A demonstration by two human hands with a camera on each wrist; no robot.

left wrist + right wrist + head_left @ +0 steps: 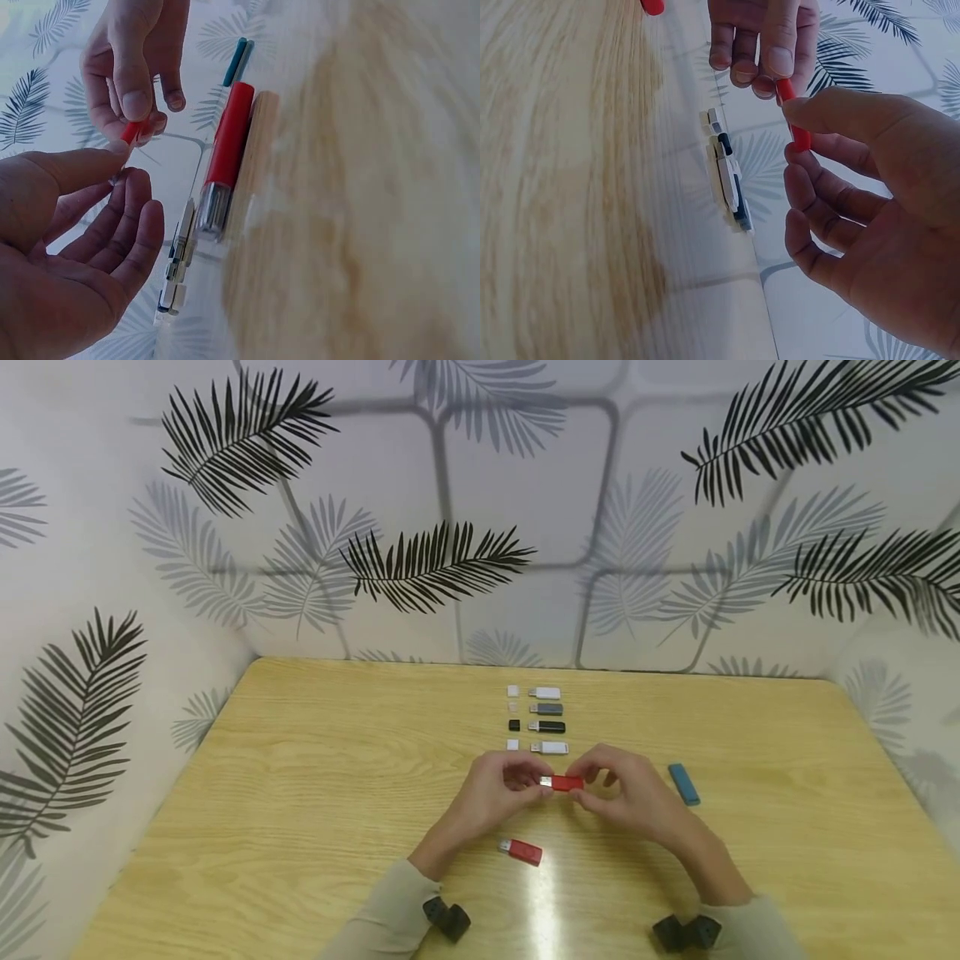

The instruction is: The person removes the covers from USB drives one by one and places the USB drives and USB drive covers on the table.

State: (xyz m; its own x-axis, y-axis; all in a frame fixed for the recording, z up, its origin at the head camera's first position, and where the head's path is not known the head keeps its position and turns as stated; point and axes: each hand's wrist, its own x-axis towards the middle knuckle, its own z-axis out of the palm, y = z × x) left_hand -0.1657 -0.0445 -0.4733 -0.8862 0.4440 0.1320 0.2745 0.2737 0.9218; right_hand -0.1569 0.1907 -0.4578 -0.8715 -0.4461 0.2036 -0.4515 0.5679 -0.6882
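Both hands hold a red USB flash drive above the table. My right hand pinches its red body between thumb and fingers. At the silvery connector end, my left hand pinches with thumb and index finger, the other fingers loosely bent, as the left wrist view shows. The left fingertips partly hide that end. A second red USB flash drive lies on the table nearer the person, its bare metal plug pointing left. Off to the right of the right hand lies a blue USB flash drive.
Beyond the hands a column of USB sticks lies on the wooden table: a white one, a grey one, a black one and another white one. Small caps, one black, sit left of them. A leaf-patterned wall stands behind.
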